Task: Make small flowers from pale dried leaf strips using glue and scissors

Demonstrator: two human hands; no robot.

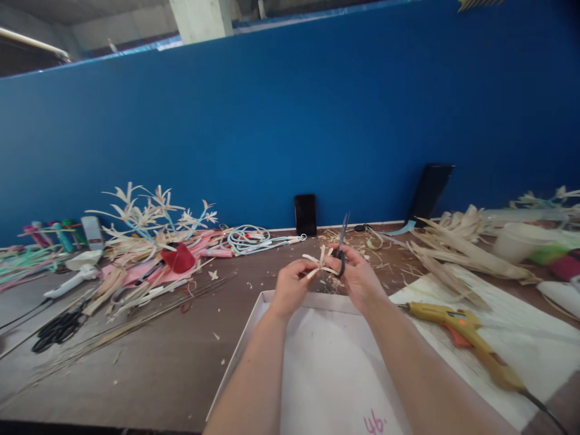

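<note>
My left hand pinches a small pale flower that looks made of dried husk strips, its petals spread outward. My right hand is closed round the dark handles of a pair of scissors, whose blades point up and away from me. The fingertips of my right hand are close to the flower's right side; I cannot tell whether they touch it. Both hands are above the far edge of a shallow white box lid marked with pink writing.
A yellow glue gun lies on white paper at right, near dried husks. Finished husk flowers, a red cup-shaped piece, black cord and thin sticks lie at left. A phone leans on the blue partition.
</note>
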